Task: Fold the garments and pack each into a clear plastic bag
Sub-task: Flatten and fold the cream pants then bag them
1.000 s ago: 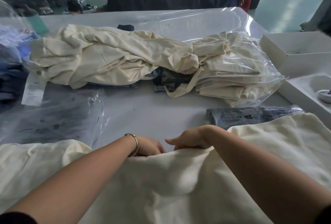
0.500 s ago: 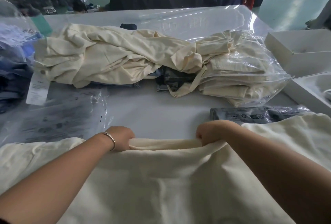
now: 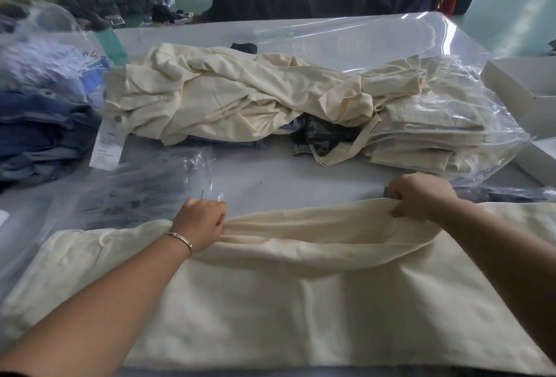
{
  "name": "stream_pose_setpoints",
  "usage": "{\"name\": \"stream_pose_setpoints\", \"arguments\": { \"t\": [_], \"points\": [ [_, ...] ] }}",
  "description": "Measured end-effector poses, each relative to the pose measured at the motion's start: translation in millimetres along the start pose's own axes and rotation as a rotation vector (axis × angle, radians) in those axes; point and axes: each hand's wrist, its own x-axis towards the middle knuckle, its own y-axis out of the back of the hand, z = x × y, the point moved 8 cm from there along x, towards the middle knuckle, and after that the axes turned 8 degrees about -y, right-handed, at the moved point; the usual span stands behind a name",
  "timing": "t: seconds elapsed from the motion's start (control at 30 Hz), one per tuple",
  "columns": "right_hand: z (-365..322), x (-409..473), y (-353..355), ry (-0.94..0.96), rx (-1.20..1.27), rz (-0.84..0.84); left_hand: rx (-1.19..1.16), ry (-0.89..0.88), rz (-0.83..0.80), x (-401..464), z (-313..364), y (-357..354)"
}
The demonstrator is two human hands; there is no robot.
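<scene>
A white table [image 3: 270, 178] fills most of the view. Its near part is covered by a cream garment [image 3: 270, 301], spread flat from the left edge to the right, with only the far edge lifted. That edge is gripped at two places: the left hand [image 3: 200, 223] is curled round a bunched fold of it, and the right hand [image 3: 421, 196] is closed on it further to the right and held a little higher, so the cloth sags between them. A bracelet [image 3: 180, 238] is worn on the left wrist.

Across the middle of the table a heap [image 3: 240, 96] of loose cream garments is piled, with dark cloth [image 3: 325, 135] showing beneath it. Just right of the heap, folded cream pieces are stacked inside a clear bag [image 3: 451, 132]. A large clear sheet [image 3: 361, 42] is laid behind them.

On the left, blue garments [image 3: 39, 135] are stacked, with a white tag [image 3: 106, 144] beside them. Flat printed bags [image 3: 135, 193] are seen near the left hand. A dark packed item [image 3: 511, 194] is partly hidden behind the right arm. White boxes [image 3: 529, 96] are set at the right edge.
</scene>
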Motion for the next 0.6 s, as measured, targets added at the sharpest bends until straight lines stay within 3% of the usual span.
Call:
{"name": "stream_pose_setpoints", "arguments": {
  "t": [0.07, 0.1, 0.17, 0.27, 0.37, 0.47, 0.6],
  "points": [
    [-13.7, -7.6, 7.7, -0.028, -0.138, 0.143, 0.139, -0.128, 0.209, -9.4, 17.5, 12.5],
    [-22.8, -10.8, 7.7, -0.036, -0.186, 0.177, 0.136, -0.128, 0.238, -13.3, 17.2, 13.0],
    [-50.6, -17.0, 8.9, -0.006, -0.149, 0.22, 0.065, 0.015, 0.238, -19.3, -8.6, 13.9],
    [-116.2, -28.3, 14.5, 0.094, 0.159, 0.224, 0.003, 0.295, 0.216, -35.5, -78.5, 20.5],
    [-200.7, -36.7, 16.5, 0.221, 0.411, 0.227, -0.108, 0.405, -0.016, -54.3, -144.7, -1.4],
    [-284.2, -35.4, -0.9, 0.329, 0.545, 0.099, -0.299, 0.384, -0.292, -71.3, -172.8, -35.2],
    [-352.6, -24.8, -30.2, 0.345, 0.529, -0.112, -0.162, 0.275, -0.375, -75.2, -187.5, -51.2]
  ]
}}
